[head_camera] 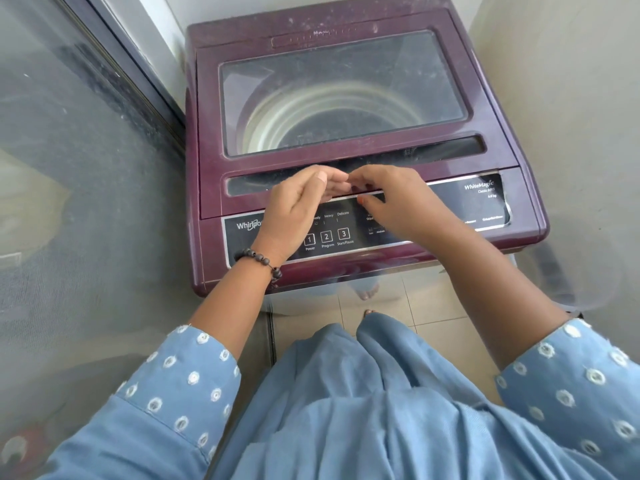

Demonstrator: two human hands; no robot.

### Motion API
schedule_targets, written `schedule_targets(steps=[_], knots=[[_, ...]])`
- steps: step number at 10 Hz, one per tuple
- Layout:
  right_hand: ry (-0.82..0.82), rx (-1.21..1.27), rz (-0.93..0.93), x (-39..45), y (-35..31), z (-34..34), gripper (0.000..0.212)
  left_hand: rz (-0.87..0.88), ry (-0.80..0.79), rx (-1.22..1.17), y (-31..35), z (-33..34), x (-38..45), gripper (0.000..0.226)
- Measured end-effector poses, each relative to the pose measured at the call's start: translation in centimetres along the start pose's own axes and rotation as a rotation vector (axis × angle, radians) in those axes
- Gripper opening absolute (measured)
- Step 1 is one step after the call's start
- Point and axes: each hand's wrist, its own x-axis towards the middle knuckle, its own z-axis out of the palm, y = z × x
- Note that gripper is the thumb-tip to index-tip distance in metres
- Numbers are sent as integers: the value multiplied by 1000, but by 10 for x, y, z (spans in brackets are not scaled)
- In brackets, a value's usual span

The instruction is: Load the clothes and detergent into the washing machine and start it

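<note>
Maroon washing machine (pixel 346 29) dusty, glass lid (pixel 341 95) closed | both hands: left (pixel 298 206), right (pixel 398 202) loosely curled, holding nothing

Beige tiled floor (pixel 433 306), pale walls (pixel 571 116), perhaps a dusty glass door (pixel 69 150) left.

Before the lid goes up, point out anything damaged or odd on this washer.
The black sticker at the right end of the washing machine's front strip has a torn, peeling right edge. The lid and top are dusty and streaked. The drum seen through the lid window looks empty. Nothing spilled.
</note>
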Motion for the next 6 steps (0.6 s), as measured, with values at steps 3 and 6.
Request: schedule_targets(steps=[3, 6], knots=[[178, 116, -53, 1, -30, -13, 17, 161, 180, 135, 31, -7, -6, 17], [513, -72, -100, -2, -71, -48, 36, 462, 429, 420, 88, -12, 0, 45]])
